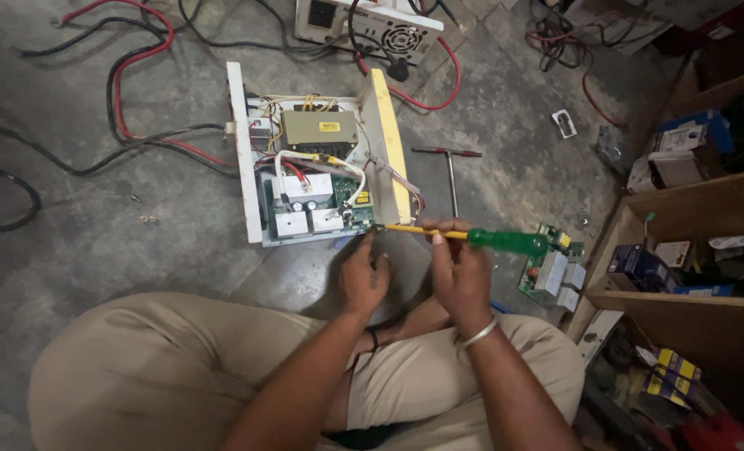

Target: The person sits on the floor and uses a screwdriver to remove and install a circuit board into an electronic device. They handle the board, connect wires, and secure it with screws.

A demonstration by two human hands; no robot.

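An opened white electrical unit lies on the floor, showing a green circuit board, a metal transformer and bundled wires. My right hand grips a screwdriver with a green handle and yellow shaft. Its tip points left at the unit's near corner. My left hand rests at that same corner, fingers curled near the tip; what it pinches, if anything, is too small to tell. My crossed legs in beige trousers fill the bottom of the view.
A loose green circuit board lies right of my hands. A T-handle tool sits beside the unit. Another white unit stands at the top among red and black cables. Wooden shelves with boxes line the right. Small screws lie on the left.
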